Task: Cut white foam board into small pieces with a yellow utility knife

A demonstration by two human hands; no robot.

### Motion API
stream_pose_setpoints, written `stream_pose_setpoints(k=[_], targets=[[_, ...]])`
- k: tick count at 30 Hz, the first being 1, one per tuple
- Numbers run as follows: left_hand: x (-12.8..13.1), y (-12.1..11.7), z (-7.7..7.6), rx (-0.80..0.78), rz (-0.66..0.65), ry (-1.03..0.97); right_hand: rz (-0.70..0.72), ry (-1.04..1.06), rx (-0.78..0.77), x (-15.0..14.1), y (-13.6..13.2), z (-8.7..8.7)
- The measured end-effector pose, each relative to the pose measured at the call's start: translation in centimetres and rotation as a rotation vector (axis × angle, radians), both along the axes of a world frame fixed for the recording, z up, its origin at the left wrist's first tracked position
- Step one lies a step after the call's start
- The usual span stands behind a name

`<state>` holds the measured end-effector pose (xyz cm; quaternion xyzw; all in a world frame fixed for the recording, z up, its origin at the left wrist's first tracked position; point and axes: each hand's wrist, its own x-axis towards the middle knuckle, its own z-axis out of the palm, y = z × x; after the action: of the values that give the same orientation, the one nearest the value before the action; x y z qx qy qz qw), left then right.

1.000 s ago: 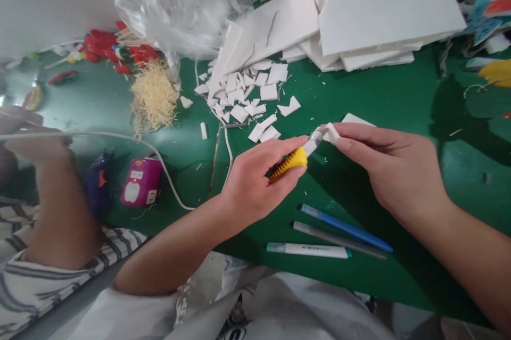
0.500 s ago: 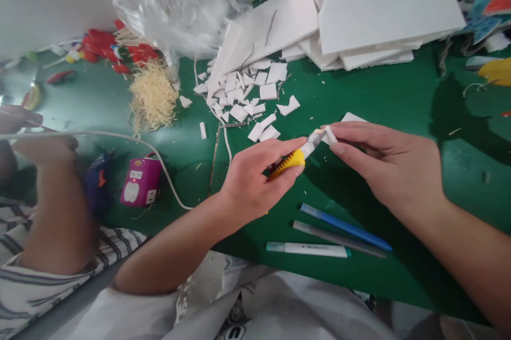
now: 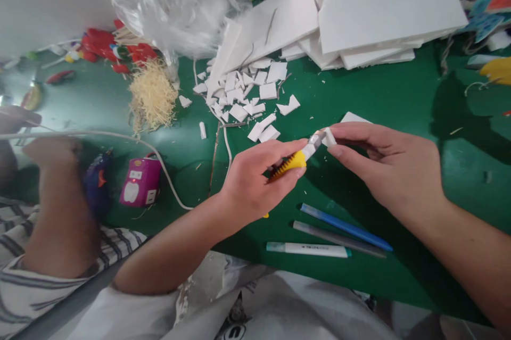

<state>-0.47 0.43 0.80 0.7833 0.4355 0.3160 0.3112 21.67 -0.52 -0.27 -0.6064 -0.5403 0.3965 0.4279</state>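
My left hand [image 3: 261,177] is closed around a yellow utility knife [image 3: 293,163], its metal blade end pointing up and right. Between the thumb and fingers of my right hand [image 3: 395,162] is a small piece of white foam [image 3: 329,138]. The knife's tip meets or nearly meets the foam; the exact contact is too small to make out. A flat white piece [image 3: 354,117] shows partly behind my right fingers. Beyond my left hand lies a scatter of cut white foam scraps [image 3: 238,112].
Stacked white foam sheets [image 3: 391,5] stand at the back, beside a clear plastic bag [image 3: 191,15]. Several pens, including a blue one [image 3: 346,226], lie near the front edge. Left are a purple power adapter [image 3: 140,182], a white cable [image 3: 167,175], yellow shreds [image 3: 154,95] and a co-worker's arm [image 3: 59,212].
Both my hands keep nearly the same place and grip. The foam piece has turned slightly in my right fingers. The co-worker's hand at left has shifted a little.
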Motion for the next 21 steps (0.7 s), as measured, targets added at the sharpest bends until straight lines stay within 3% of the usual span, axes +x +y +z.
stream_pose_setpoints(k=[8,15,21], targets=[[0.11,0.10,0.17,0.038,-0.032,-0.022,-0.011,0.052,-0.036,0.00,0.15,0.23],[0.16,0.01,0.31,-0.100,0.014,-0.077,-0.030,0.050,-0.026,-0.13,-0.02,0.21],[0.19,-0.14,0.36,-0.062,0.018,-0.069,-0.028,0.128,-0.093,-0.25,0.02,0.71]])
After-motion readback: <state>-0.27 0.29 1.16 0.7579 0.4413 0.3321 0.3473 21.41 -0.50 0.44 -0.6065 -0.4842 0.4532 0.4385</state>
